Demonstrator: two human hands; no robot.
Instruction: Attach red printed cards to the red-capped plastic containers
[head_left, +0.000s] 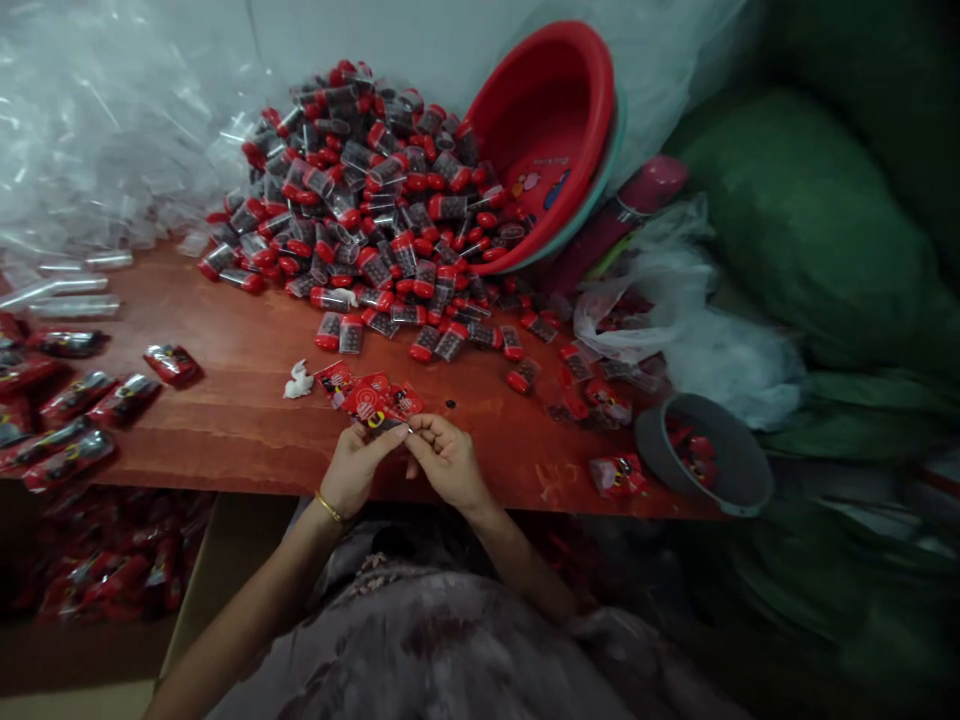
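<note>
At the table's front edge, my left hand is closed, thumb and fingers pinching a small red printed wrapper with a yellow and black mark. My right hand is closed at the wrapper's right end, its fingertips meeting those of the left. Just beyond the fingers lie several flat red wrappers with pale ring prints. A crumpled white scrap rests to their left, and a small dark piece to their right. What is inside the held wrapper is hidden.
Small clear containers with red caps form a large heap against a tilted red basin. Filled red packages lie at left, with clear tubes behind. A grey bowl stands at the right edge; a box sits below left.
</note>
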